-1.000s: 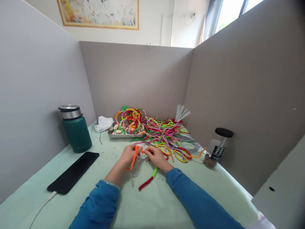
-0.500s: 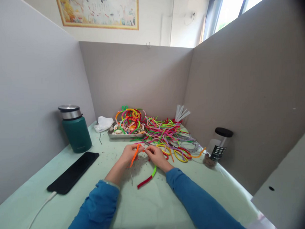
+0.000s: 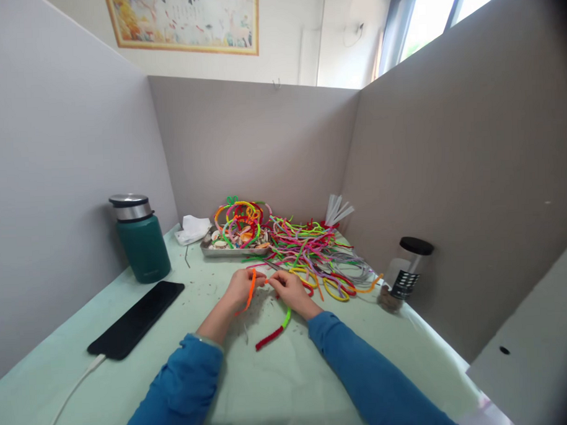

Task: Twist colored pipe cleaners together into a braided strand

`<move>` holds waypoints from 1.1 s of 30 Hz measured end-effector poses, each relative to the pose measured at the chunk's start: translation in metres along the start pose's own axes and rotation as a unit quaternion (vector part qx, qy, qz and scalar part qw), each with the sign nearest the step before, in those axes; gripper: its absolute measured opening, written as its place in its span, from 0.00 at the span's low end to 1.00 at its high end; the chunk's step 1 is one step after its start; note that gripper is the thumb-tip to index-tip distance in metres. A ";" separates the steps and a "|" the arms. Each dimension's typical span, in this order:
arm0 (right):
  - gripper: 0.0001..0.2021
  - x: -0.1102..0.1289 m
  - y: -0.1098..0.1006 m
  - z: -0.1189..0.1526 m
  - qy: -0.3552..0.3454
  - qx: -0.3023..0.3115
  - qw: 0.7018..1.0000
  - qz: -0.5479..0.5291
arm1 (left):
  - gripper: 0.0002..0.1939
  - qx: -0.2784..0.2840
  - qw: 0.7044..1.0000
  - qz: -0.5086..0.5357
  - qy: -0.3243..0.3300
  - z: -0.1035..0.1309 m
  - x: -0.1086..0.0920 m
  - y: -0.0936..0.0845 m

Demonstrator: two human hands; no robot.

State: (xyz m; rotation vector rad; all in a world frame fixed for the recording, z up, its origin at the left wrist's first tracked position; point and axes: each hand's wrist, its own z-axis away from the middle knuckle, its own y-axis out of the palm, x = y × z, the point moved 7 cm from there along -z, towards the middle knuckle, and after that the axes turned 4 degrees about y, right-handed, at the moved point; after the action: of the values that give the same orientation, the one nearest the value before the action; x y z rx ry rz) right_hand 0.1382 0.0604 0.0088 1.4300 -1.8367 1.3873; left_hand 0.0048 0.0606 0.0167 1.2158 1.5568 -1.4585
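Between my fingers is an orange pipe cleaner (image 3: 252, 290), its long end hanging down over my left hand (image 3: 241, 287). That hand is closed in a pinch around it. My right hand (image 3: 290, 288) pinches a short orange end, its fingertips close to those of the left. Part of the pipe cleaner is hidden by the fingers. Below my right hand a red and green pipe cleaner (image 3: 271, 339) lies on the table, its upper end covered by that hand. A pair of scissors seems to lie just behind the right hand, mostly hidden.
A metal tray (image 3: 236, 252) holds shells and colourful pipe-cleaner loops. Beside it spreads a pile of pipe cleaners (image 3: 307, 242). A green bottle (image 3: 144, 248) and a cabled black phone (image 3: 137, 320) are at left, with tissues (image 3: 194, 229) behind. A black-lidded jar (image 3: 403, 275) stands right.
The hanging orange end has swung slightly and now drops more steeply over my left hand. Both hands stay in nearly the same place.
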 end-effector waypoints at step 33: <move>0.09 0.000 -0.002 -0.003 0.002 -0.010 0.999 -0.044 | 0.07 -0.023 0.923 -0.315 0.221 0.011 -0.035 0.002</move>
State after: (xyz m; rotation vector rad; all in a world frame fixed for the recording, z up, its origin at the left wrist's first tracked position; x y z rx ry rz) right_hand 0.1389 0.0627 0.0107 1.4796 -1.7579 1.3249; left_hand 0.0169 0.0434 0.0464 1.1171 2.4465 -1.5748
